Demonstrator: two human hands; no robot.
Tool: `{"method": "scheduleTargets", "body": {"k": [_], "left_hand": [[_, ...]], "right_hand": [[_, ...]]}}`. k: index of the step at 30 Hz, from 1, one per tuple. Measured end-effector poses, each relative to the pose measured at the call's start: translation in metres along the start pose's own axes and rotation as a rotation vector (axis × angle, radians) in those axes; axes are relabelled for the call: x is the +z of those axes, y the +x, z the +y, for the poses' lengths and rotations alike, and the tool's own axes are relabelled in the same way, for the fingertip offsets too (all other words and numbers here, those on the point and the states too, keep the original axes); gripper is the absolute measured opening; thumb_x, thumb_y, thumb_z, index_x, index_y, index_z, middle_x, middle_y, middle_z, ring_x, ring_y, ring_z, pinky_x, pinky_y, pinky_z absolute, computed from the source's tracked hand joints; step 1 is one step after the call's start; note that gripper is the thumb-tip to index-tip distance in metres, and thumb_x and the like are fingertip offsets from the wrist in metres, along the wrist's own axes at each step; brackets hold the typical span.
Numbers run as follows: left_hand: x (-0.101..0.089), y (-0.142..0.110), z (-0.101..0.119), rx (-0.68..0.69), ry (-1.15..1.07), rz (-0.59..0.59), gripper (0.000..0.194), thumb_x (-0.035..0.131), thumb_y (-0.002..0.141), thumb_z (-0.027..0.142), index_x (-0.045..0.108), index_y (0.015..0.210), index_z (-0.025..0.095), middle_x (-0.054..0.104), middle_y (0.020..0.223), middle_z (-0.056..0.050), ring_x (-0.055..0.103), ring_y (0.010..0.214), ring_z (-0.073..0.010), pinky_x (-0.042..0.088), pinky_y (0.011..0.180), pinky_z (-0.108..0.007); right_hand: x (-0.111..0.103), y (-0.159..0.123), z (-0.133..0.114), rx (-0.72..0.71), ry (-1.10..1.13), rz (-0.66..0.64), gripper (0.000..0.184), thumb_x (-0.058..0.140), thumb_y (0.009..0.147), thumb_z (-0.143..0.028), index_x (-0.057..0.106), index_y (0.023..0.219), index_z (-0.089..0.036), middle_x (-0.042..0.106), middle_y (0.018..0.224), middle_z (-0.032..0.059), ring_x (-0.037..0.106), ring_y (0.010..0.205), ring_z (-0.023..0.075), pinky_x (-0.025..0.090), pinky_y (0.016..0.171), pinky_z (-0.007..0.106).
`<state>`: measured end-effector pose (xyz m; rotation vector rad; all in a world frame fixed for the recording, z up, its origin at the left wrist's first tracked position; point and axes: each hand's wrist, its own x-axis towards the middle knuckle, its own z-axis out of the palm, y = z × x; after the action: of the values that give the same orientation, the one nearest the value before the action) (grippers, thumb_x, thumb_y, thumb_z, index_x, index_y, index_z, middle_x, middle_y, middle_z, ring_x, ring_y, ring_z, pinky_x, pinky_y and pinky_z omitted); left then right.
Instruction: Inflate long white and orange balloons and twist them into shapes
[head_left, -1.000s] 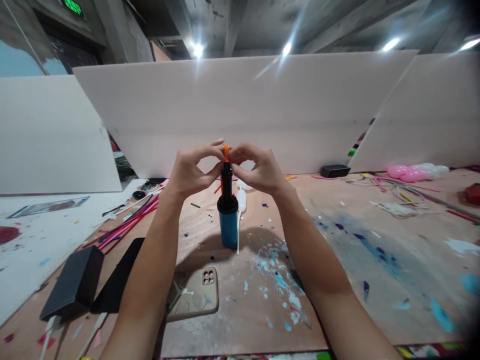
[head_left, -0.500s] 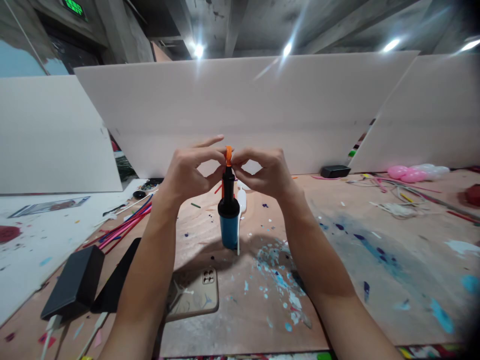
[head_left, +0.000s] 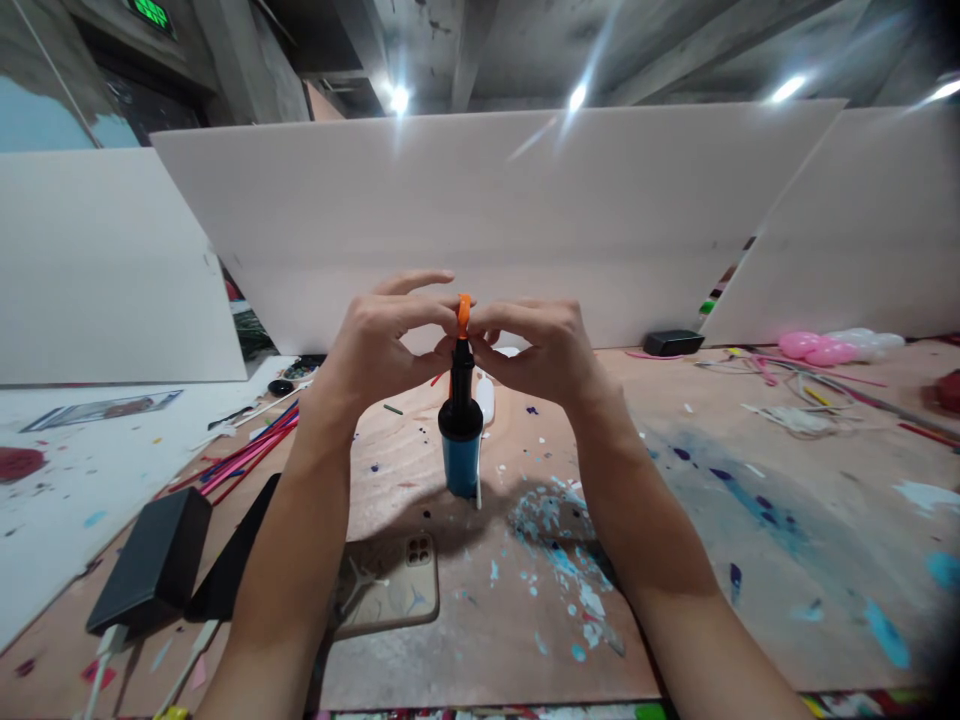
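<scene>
A balloon pump with a blue body and a black top stands upright in front of me, its nozzle pointing up. An orange balloon sits at the nozzle tip, bent into a narrow loop. From the left, my left hand pinches the balloon at the nozzle between thumb and fingers, with one finger stretched out above. My right hand pinches at the same spot from the right. Part of the balloon is hidden by the fingertips. A thin white stick is beside the pump.
A phone case lies near my left forearm. Left of it are a black box with a white cable and several long thin balloons. Pink balloons and a small black box lie at the back right. White boards stand behind.
Both hands and the pump's top have shifted slightly to the right. The fingers stay closed around the orange balloon at the nozzle.
</scene>
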<state>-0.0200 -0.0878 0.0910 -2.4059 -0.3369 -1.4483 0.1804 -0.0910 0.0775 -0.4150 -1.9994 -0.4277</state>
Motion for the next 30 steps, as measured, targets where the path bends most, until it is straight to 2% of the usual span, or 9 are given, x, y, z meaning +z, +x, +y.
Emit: {"method": "scheduleTargets", "body": {"k": [7,12,18,24,30], "left_hand": [[0.004,0.0,-0.002,0.009,0.027,0.028,0.017,0.064,0.073,0.006,0.071,0.081,0.019,0.076,0.094,-0.002,0.067,0.105,-0.019,0.055,0.088,-0.032],[0.002,0.001,0.0,-0.004,0.028,-0.004,0.019,0.064,0.072,0.006,0.072,0.082,0.02,0.076,0.088,-0.001,0.067,0.099,-0.0187,0.055,0.084,-0.032],[-0.001,0.003,0.002,0.014,0.041,-0.052,0.015,0.065,0.077,0.01,0.072,0.084,0.021,0.075,0.085,-0.001,0.067,0.093,-0.0178,0.054,0.088,-0.035],[-0.003,0.002,0.002,0.002,0.045,-0.101,0.012,0.065,0.079,0.015,0.073,0.086,0.022,0.075,0.09,-0.001,0.066,0.093,-0.0186,0.054,0.084,-0.033],[-0.004,0.002,0.004,-0.004,0.045,-0.143,0.015,0.064,0.08,0.015,0.073,0.089,0.023,0.075,0.094,-0.001,0.065,0.094,-0.0186,0.053,0.087,-0.034]], "right_hand": [[0.003,-0.002,0.0,0.055,-0.053,0.047,0.011,0.06,0.077,-0.016,0.07,0.078,-0.02,0.052,0.052,-0.0063,0.045,0.048,0.0056,0.038,0.054,0.019],[-0.001,-0.001,-0.005,0.094,-0.107,-0.003,0.009,0.06,0.078,-0.021,0.07,0.078,-0.02,0.044,0.048,-0.0068,0.036,0.046,0.0062,0.032,0.052,0.02],[-0.008,0.001,-0.01,0.089,-0.145,-0.065,0.01,0.06,0.079,-0.021,0.07,0.08,-0.021,0.044,0.049,-0.0069,0.033,0.046,0.0062,0.029,0.053,0.021],[-0.012,0.002,-0.014,0.063,-0.191,-0.126,0.011,0.058,0.08,-0.021,0.069,0.082,-0.022,0.046,0.049,-0.0066,0.035,0.044,0.007,0.027,0.051,0.023],[-0.018,0.002,-0.009,-0.069,-0.279,-0.19,0.013,0.054,0.082,-0.019,0.066,0.081,-0.023,0.047,0.048,-0.0058,0.038,0.043,0.0089,0.025,0.05,0.025]]}}
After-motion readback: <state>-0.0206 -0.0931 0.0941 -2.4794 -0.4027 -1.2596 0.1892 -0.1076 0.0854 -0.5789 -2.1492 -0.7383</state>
